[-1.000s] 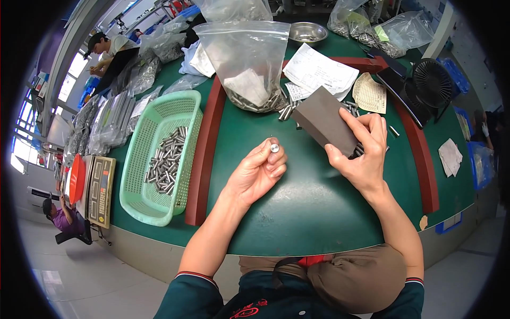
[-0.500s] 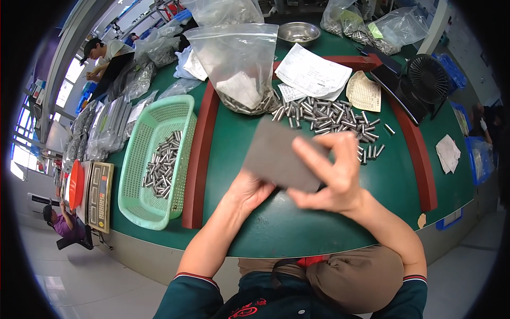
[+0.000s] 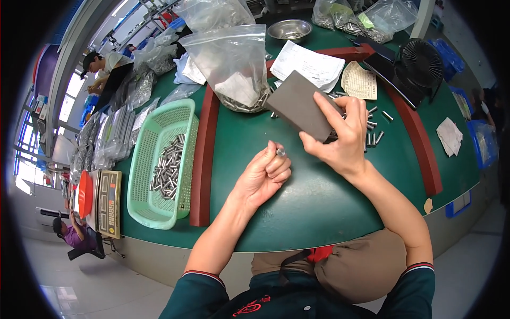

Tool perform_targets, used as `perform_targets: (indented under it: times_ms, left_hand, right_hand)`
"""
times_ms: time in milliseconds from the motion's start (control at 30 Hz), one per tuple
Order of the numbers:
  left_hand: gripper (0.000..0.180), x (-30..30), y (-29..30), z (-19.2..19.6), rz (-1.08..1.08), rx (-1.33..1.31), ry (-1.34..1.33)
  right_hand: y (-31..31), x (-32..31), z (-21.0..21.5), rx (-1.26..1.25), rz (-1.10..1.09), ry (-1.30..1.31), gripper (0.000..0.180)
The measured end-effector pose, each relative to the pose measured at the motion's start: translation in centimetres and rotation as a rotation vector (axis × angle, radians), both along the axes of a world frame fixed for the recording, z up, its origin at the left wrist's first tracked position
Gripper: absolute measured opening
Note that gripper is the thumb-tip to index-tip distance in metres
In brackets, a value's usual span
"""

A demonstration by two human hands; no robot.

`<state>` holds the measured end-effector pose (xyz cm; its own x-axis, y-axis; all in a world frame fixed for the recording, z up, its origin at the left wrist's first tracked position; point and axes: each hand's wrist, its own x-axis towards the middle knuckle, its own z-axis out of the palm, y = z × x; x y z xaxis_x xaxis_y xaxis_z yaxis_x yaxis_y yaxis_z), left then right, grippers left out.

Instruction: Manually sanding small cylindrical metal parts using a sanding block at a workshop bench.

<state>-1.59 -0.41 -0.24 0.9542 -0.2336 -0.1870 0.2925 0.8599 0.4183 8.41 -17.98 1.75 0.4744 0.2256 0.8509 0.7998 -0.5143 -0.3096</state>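
Observation:
My left hand [image 3: 261, 178] is closed around a small metal pin [image 3: 280, 152], whose round, shiny end pokes out above the curled fingers. To its right and farther out, my right hand [image 3: 346, 139] grips a flat grey-brown sanding sponge [image 3: 302, 105], thumb on the lower edge and index finger along the face. The sponge is tilted and apart from the pin. Behind it lies a heap of metal pins [image 3: 372, 123], partly hidden by the sponge and my right hand.
A green plastic basket [image 3: 139, 175] with several pins stands left of a red-brown wooden bar [image 3: 201, 175]. Beyond are a clear bag of pins [image 3: 239, 80], paper sheets [image 3: 313, 66], a steel bowl [image 3: 289, 31] and a black fan [image 3: 422, 63]. A scale [image 3: 110, 204] sits far left.
My hands have moved apart. The sanding sponge has lifted away and right with my right hand, uncovering my left hand and the pin's end.

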Motion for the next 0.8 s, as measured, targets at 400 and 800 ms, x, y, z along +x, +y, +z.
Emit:
perform_targets:
  times_ms: [400, 800]
  left_hand:
    - [0.022, -0.6, -0.6, -0.5, 0.003, 0.001, -0.063]
    - [0.029, -0.9, -0.5, -0.5, 0.133, 0.167, 0.223]
  right_hand:
    - [0.1, -3.6, 1.0, -0.03, 0.326, -0.09, 0.067]
    - [0.7, -3.0, 0.8, -0.087, 0.357, -0.103, 0.065]
